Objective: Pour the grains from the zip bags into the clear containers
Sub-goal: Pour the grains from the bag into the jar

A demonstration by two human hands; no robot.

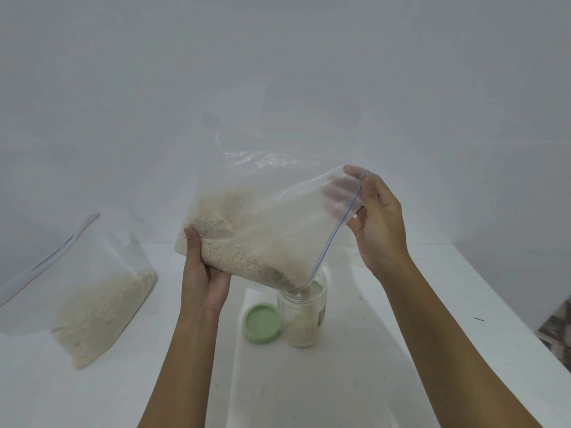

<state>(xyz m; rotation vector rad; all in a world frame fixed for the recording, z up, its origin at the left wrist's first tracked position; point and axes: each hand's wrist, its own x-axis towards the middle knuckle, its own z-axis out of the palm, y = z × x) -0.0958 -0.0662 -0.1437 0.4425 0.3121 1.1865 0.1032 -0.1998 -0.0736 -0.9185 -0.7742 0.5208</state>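
Observation:
A clear zip bag (262, 223) of pale grains is tilted in the air, its open blue-zip corner resting at the mouth of a clear jar (304, 313). Grains run from that corner into the jar, which holds a small heap at its bottom. My left hand (204, 273) cups the bag's lower end from below. My right hand (377, 220) grips the raised zip edge, with fingers showing through the plastic. The jar's green lid (262, 323) lies flat on the table just left of the jar.
A second zip bag (92, 298) with grains lies on the white table (401, 335) at the left. A patterned object (556, 332) sits past the table's right edge. A plain white wall stands behind.

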